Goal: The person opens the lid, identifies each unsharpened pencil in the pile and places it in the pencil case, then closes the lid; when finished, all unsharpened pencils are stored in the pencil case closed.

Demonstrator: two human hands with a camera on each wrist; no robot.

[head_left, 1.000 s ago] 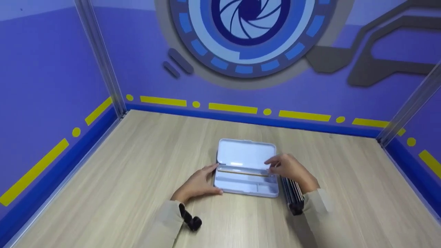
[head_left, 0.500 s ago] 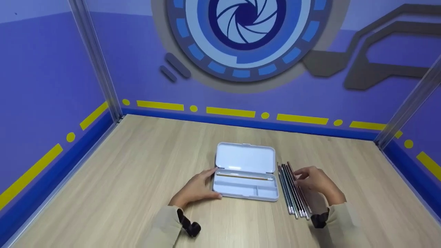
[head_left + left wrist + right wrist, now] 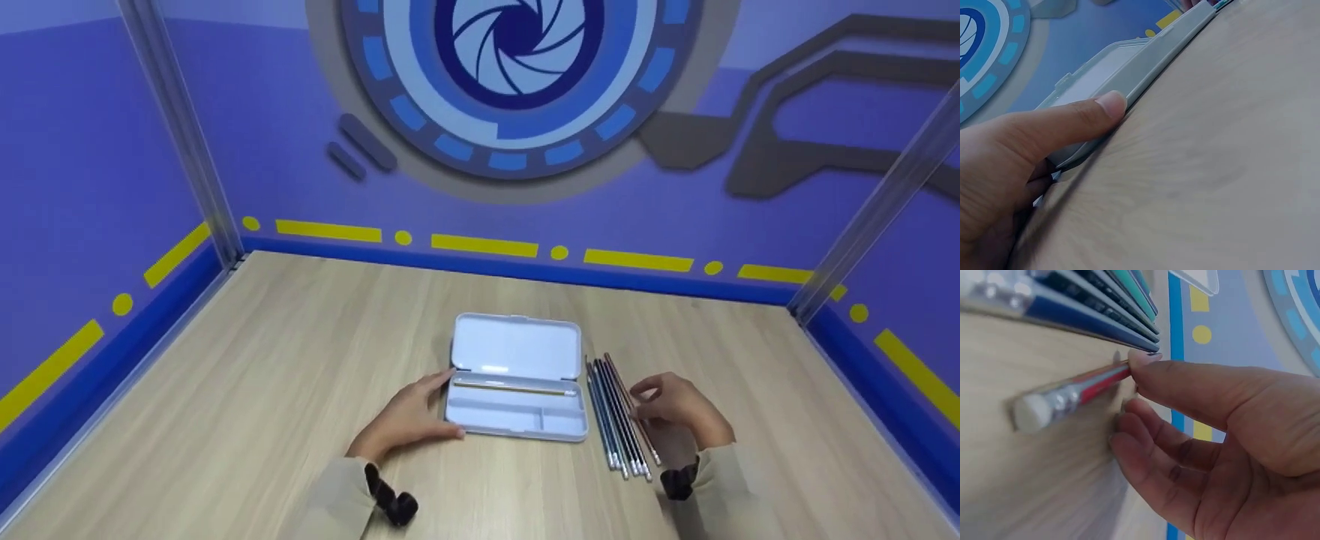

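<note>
A white pencil case (image 3: 517,345) lies open on the table, its lid tipped back. One yellowish pencil (image 3: 514,388) rests in its rear compartment. My left hand (image 3: 405,416) holds the case's left end; in the left wrist view the thumb (image 3: 1086,118) presses along the front edge. Right of the case lies a row of several dark pencils (image 3: 611,420) with white erasers toward me. My right hand (image 3: 679,401) pinches the outermost one, a red pencil (image 3: 1098,382), between thumb and index finger. Its eraser end stands slightly apart from the row.
The wooden table (image 3: 300,345) is bounded by a blue back wall (image 3: 630,187) and side walls with metal corner posts. The case's front compartment is split by a small divider (image 3: 542,418).
My right hand has gone from above the case's rear compartment to the pencils at the right and now pinches the red pencil, its eraser end parted from the row. My left hand stays on the case.
</note>
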